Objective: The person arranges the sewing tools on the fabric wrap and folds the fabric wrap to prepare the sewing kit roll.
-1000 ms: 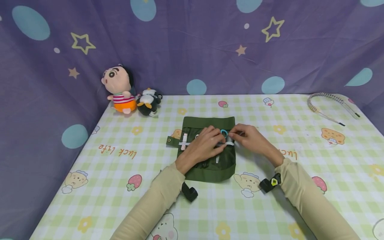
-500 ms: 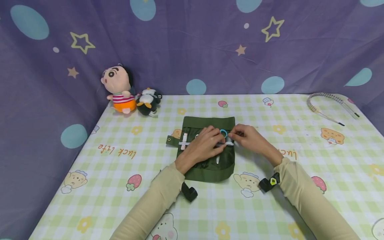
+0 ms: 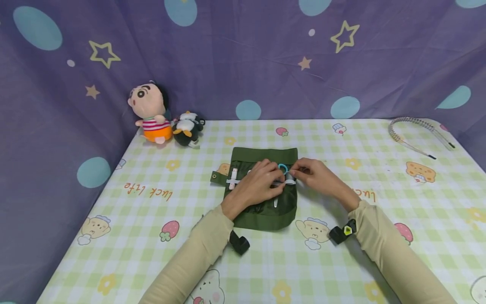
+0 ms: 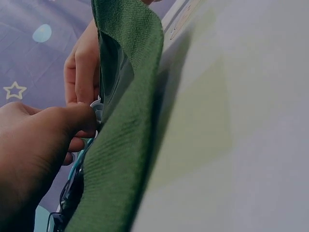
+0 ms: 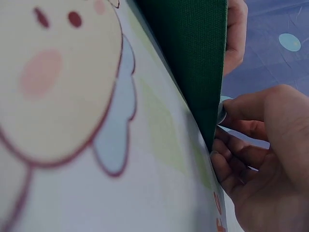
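Observation:
A green fabric tool roll (image 3: 264, 155) lies unfolded under both hands, a white elastic band (image 3: 290, 182) running across it. My left hand (image 3: 258, 183) lies over its middle; in the left wrist view its thumb and fingers pinch the band. At the roll's right end, my right hand (image 3: 313, 175) pinches a small grey item (image 5: 222, 115) that sits at the band; its kind cannot be made out. Between the hands shows a teal ring handle (image 3: 282, 168), with a silver tip (image 3: 276, 202) below. A pink-and-white stick (image 3: 233, 179) sits under the band at left. The left hand hides other contents.
A snap tab (image 3: 218, 178) sticks out from the roll's left side. A cartoon-boy plush (image 3: 153, 114) and a penguin plush (image 3: 187, 128) stand at the back left. A headband (image 3: 411, 121) lies at the back right. A purple curtain (image 3: 228, 63) hangs behind the checked tablecloth (image 3: 322, 278).
Both hands stay nearly in place. The right end of the elastic band and the roll's right edge have shifted slightly to the left.

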{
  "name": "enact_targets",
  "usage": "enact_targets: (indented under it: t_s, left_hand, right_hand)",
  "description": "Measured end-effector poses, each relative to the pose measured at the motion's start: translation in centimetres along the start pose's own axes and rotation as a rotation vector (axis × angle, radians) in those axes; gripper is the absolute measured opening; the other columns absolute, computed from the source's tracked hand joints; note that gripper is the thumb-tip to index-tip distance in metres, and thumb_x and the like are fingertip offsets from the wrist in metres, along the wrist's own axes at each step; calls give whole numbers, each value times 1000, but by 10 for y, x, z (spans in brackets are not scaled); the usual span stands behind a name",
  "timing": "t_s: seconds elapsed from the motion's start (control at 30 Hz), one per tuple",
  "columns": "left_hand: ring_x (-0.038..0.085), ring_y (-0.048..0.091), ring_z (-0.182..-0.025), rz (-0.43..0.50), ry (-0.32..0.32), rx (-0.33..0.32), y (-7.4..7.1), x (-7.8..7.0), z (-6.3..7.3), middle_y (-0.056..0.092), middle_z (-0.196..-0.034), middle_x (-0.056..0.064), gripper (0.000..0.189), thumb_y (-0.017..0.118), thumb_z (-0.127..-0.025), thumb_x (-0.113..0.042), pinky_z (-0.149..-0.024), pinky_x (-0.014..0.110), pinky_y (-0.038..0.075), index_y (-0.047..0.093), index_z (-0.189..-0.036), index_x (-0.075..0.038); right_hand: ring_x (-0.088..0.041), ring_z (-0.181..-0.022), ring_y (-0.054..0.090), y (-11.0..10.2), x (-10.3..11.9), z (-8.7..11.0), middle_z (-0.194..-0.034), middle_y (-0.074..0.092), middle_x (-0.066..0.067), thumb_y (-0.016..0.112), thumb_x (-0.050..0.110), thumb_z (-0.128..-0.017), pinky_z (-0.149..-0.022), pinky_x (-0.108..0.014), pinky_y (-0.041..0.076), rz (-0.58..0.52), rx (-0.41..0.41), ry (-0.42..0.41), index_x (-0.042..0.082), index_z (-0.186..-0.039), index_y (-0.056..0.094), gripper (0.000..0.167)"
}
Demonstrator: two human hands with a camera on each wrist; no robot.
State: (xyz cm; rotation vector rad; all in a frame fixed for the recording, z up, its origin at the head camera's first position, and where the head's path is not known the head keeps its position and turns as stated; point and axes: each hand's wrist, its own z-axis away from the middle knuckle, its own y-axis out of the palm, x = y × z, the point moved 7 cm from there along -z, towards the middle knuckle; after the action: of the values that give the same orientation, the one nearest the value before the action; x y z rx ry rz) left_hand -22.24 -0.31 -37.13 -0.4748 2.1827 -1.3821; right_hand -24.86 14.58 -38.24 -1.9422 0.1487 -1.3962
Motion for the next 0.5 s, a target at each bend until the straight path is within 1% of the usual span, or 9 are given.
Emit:
enact_targets:
  t_s: [0.13,0.2,0.3,0.5]
  left_hand:
    - [23,50,-91,12,-3,-2,1,1,0,63,-100,4,7,70,-100,-17,-87,39,44,74,-98,-13]
    - [22,50,-90,16,-5,-4,1,2,0,63,-100,4,7,69,-100,-17,-85,42,44,74,-98,-13]
    - [22,50,-89,20,-7,-4,1,2,0,62,-100,4,7,70,-100,-17,-83,43,44,74,-98,-13]
    - [23,49,-89,24,-28,16,1,2,1,62,-100,4,8,69,-101,-19,-86,39,42,74,-99,-13]
  right_hand:
    - [-22,-84,62,0,-2,2,-95,66,-7,61,6,-105,-76,-32,51,-22,14,8,3,-100,72,12]
    - [-22,-86,63,0,-3,2,-97,66,-8,61,6,-105,-78,-33,52,-25,19,10,2,-102,72,12]
    - [-22,-87,63,0,-4,2,-98,67,-8,60,5,-105,-78,-33,52,-18,20,8,2,-102,72,12]
    - [-20,-88,63,1,-2,2,-99,67,-7,60,5,-105,-79,-34,52,-3,21,7,2,-103,72,12]
